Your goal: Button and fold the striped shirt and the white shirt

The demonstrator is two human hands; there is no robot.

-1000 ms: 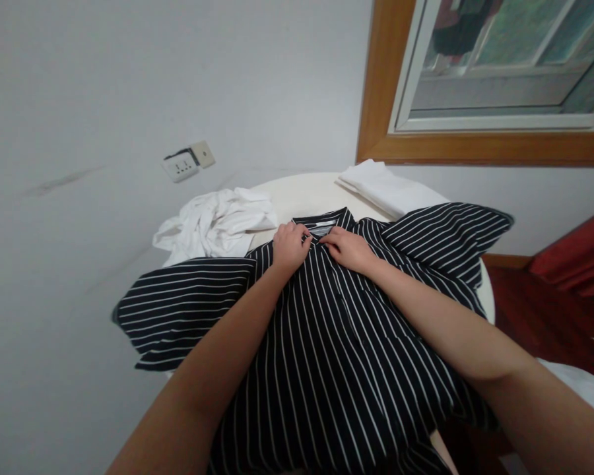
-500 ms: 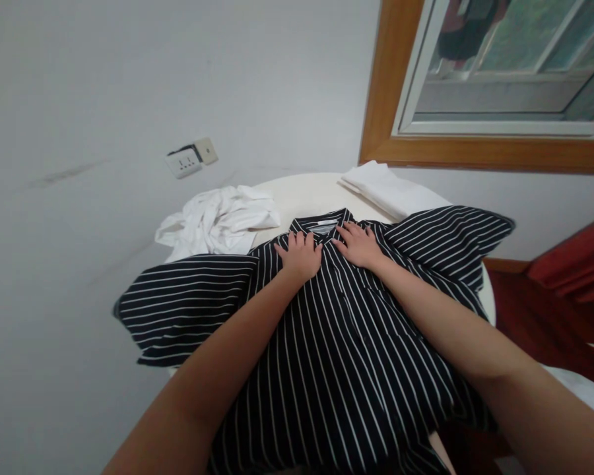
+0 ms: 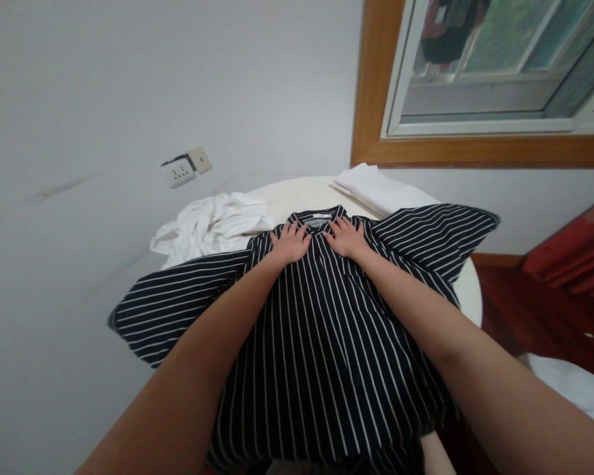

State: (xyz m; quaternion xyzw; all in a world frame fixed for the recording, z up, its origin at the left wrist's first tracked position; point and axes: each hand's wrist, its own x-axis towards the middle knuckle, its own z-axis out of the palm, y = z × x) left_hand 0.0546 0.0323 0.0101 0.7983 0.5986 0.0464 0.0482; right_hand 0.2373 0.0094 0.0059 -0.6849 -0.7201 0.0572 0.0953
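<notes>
A black shirt with white stripes (image 3: 317,343) lies spread over a round white table (image 3: 297,191), collar toward the wall and sleeves out to both sides. My left hand (image 3: 291,244) rests flat on the shirt just below the left side of the collar, fingers spread. On the other side of the button line, my right hand (image 3: 345,237) lies flat near the collar's right tip, its fingers also apart. The shirt's lower end hangs over the table's near edge. My forearms cover parts of the left sleeve and the right side of the shirt.
Crumpled white cloth (image 3: 212,227) lies at the table's back left. A folded white cloth (image 3: 383,188) sits at the back right. Behind are a wall socket (image 3: 178,171) and a wood-framed window (image 3: 376,152). A red curtain (image 3: 569,247) hangs at right.
Both hands stay flat below the collar, with little shift on the cloth. The view has moved slightly, and the shirt's front looks smoother near the lower end.
</notes>
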